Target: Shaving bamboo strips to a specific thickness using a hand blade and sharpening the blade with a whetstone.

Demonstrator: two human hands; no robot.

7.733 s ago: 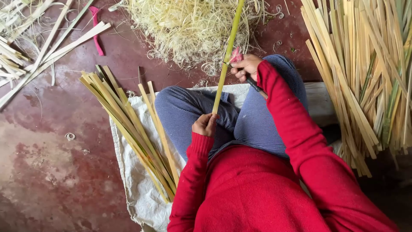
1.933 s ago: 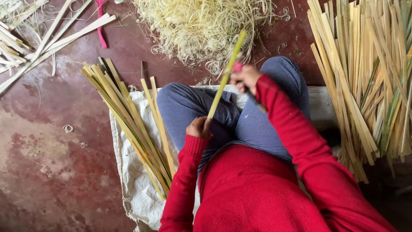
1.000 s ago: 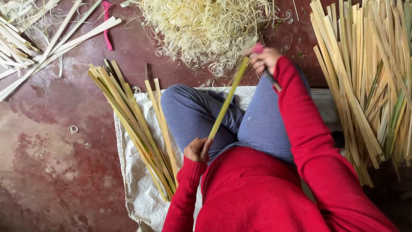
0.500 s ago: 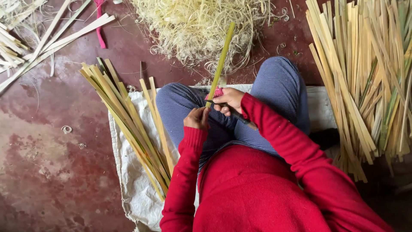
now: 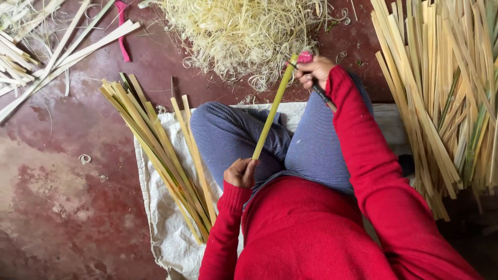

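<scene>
From the head view, the left hand was closed around the near end of a green bamboo strip, which slanted up across the lap, above the blue trousers. The right hand gripped a dark-handled knife at the strip's far end, just short of the shavings heap. Good shaving probably needed a firm anchor hand (a steady, shallow blade angle too).

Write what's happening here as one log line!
left hand: grips bamboo strip bottom | right hand: knife at strip top | shavings pile beyond
</scene>
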